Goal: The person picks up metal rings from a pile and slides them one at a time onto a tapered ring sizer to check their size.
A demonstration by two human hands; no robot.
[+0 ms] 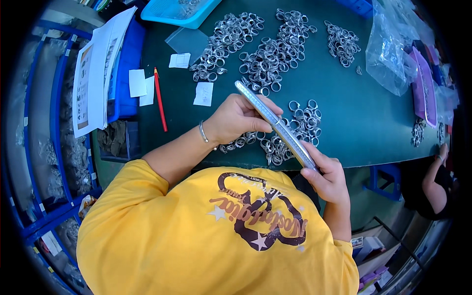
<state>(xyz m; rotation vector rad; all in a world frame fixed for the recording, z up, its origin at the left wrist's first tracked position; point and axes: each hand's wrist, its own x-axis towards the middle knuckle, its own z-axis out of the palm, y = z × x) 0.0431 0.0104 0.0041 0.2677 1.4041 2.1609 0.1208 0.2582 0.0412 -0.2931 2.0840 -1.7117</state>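
Observation:
A long silver ring mandrel (290, 140) with fine markings slants across my body above the table's near edge. My right hand (327, 174) pinches its lower end between thumb and fingers. At mid-length a thin ring (279, 121) appears to circle the mandrel. My left hand (241, 115) is closed around the mandrel there, thumb on one side and fingers on the other, at the ring. Part of the ring is hidden by the fingers. Just below and beyond the hands lie loose silver rings (307, 120) in a small heap.
Larger ring heaps (275, 54) cover the far middle of the green table (344, 113). A red pencil (160, 101), paper slips (203, 93) and a blue bin (129, 64) with papers lie left. A turquoise basket (196, 19) stands behind; plastic bags (391, 49) and a purple tray (423, 88) right. Another person's arm (435, 179) shows far right.

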